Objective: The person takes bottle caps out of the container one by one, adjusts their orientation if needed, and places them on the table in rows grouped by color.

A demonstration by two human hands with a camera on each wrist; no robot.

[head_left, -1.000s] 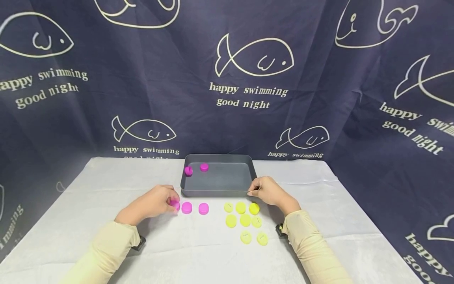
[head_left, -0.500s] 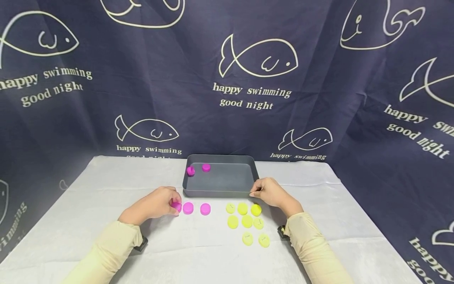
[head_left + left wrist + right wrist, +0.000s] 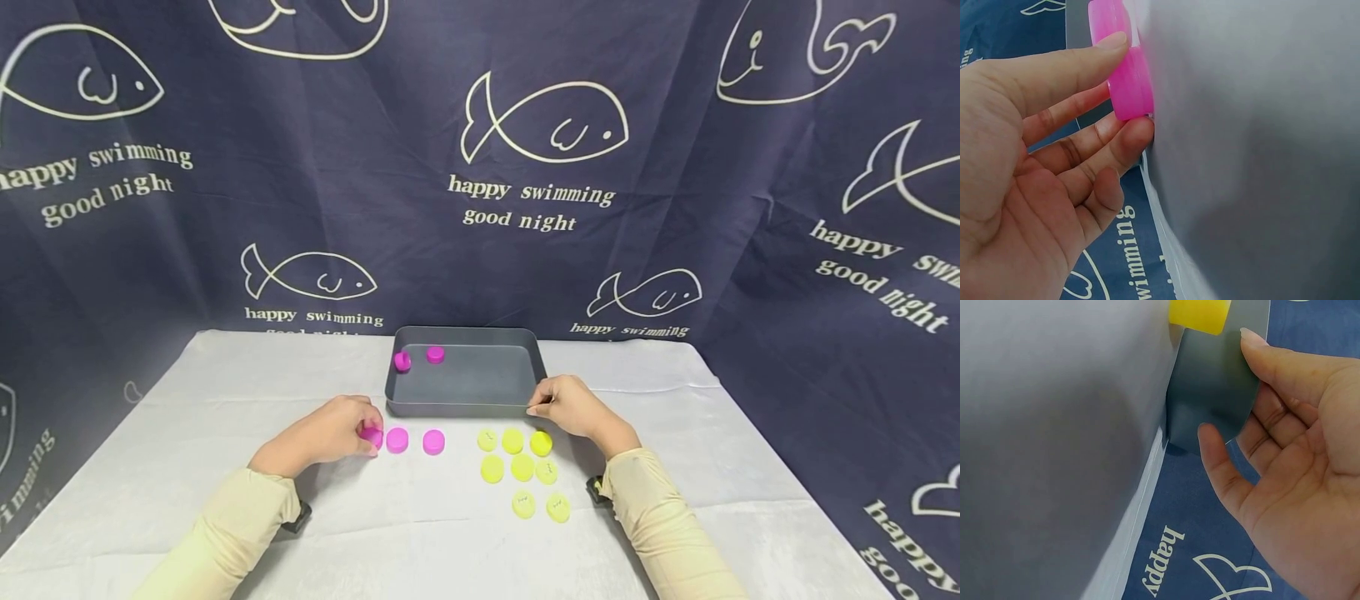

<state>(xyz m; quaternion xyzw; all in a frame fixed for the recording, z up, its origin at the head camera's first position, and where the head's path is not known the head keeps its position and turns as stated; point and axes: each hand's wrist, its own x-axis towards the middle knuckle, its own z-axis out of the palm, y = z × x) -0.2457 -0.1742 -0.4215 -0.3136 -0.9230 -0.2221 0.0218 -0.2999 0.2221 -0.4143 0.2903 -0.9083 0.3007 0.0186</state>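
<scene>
My left hand (image 3: 326,429) pinches a magenta bottle cap (image 3: 372,437) between thumb and fingers, low at the table surface. In the left wrist view the thumb lies across that cap (image 3: 1132,87), and another magenta cap (image 3: 1107,22) shows just beyond. Two magenta caps, a nearer one (image 3: 397,440) and a farther one (image 3: 433,442), lie to its right. At the dark grey tray's (image 3: 457,410) front right corner, my right hand (image 3: 573,406) grips the rim between thumb and fingers. Inside the tray are an upright-edged magenta cap (image 3: 402,362) and a flat one (image 3: 435,355).
Several yellow caps (image 3: 522,467) lie in loose rows in front of the tray's right half, left of my right forearm. White cloth covers the table (image 3: 390,533). A dark blue printed curtain (image 3: 420,250) hangs behind the tray and along the sides.
The head view has shifted slightly. Both hands keep their places, the left on the magenta cap and the right at the tray corner.
</scene>
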